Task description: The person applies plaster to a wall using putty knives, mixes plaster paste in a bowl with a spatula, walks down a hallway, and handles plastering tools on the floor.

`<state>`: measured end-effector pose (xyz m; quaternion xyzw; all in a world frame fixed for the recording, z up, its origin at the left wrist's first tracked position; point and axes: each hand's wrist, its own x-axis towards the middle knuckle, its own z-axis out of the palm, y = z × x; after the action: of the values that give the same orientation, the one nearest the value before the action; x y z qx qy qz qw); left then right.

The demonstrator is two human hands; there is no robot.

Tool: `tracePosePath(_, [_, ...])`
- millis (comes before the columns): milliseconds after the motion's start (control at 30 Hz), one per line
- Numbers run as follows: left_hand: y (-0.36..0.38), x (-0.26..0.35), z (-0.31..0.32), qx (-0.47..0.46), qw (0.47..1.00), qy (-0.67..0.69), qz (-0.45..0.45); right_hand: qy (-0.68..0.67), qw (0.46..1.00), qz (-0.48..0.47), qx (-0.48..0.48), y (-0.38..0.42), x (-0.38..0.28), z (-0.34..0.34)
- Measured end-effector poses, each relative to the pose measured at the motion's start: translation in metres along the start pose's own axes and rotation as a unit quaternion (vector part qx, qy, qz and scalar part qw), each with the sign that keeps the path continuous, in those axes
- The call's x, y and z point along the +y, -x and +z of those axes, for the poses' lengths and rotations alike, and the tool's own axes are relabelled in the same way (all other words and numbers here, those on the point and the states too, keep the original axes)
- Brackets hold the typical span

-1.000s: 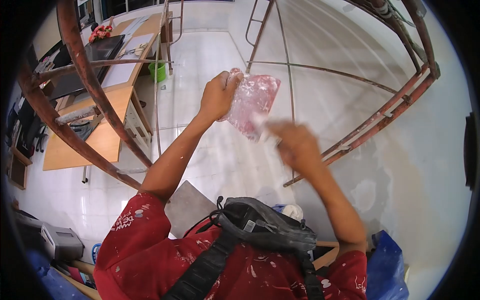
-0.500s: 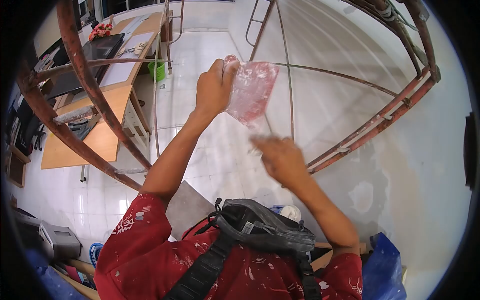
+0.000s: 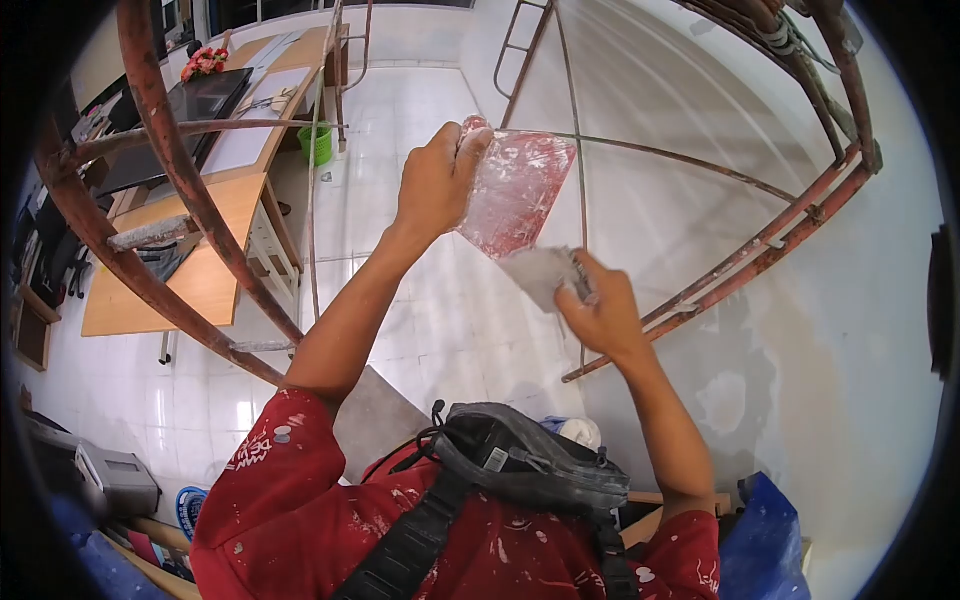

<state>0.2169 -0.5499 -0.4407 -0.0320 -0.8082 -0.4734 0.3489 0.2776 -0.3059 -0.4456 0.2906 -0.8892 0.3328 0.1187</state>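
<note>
My left hand [image 3: 430, 188] is closed round the edge grip of a red plastering board [image 3: 522, 188], whose face is smeared with white filler. The board is tilted in front of me. In my right hand [image 3: 608, 312] is a filling knife [image 3: 538, 274], a flat, whitish-grey blade coated with filler. Its blade lies at the board's lower corner and appears to touch it. White residue also shows on the fingers of both hands.
Rusty scaffold tubes rise on the left [image 3: 180, 190] and right [image 3: 740, 255]. A patched white wall [image 3: 850, 330] stands at my right. Far left is a wooden desk [image 3: 170, 290]; a green bin [image 3: 316, 146] sits beyond it. A black bag [image 3: 540, 470] hangs at my chest.
My right hand, blurred before, has moved up and to the right, and the knife blade now shows clearly by the board. The left hand and board have shifted slightly right.
</note>
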Motion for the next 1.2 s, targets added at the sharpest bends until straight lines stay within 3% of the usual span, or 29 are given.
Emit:
tracePosePath(133, [-0.002,0.000,-0.002,-0.007,1.000,0.000,-0.023,0.018,0.999,0.002,0.039,-0.005,-0.010,-0.008])
tracePosePath(167, [-0.001,-0.001,-0.002,-0.008,1.000,0.005,-0.018,-0.048,0.998,0.009,0.051,-0.010,-0.014,-0.011])
tracePosePath(267, [-0.002,-0.002,-0.001,-0.012,1.000,0.015,-0.009,0.001,0.999,0.024,0.033,-0.010,-0.014,-0.011])
tracePosePath(300, [-0.002,-0.003,0.000,-0.017,1.000,0.012,-0.015,0.012,1.000,-0.010,0.026,-0.009,-0.014,-0.007])
tracePosePath(400, [-0.002,-0.010,0.004,-0.008,0.999,0.029,-0.016,-0.006,0.997,-0.008,0.082,-0.010,-0.005,-0.009])
tracePosePath(533, [0.000,-0.009,0.000,-0.011,0.999,0.030,-0.028,0.004,1.000,0.003,-0.013,-0.002,-0.009,-0.001])
tracePosePath(800, [-0.004,-0.013,-0.002,0.004,0.998,0.051,-0.039,-0.044,0.996,0.044,0.067,-0.004,-0.016,-0.005])
tracePosePath(1000, [-0.003,-0.024,0.003,0.019,0.997,0.046,-0.053,0.020,0.999,0.016,-0.019,0.009,-0.012,-0.008])
tracePosePath(1133, [-0.005,-0.046,0.014,-0.014,0.984,0.150,-0.092,-0.073,0.994,0.018,0.073,0.003,-0.016,-0.036])
tracePosePath(1200, [0.005,-0.029,0.019,-0.048,0.929,0.285,-0.232,-0.174,0.969,0.033,0.171,-0.009,-0.003,-0.042])
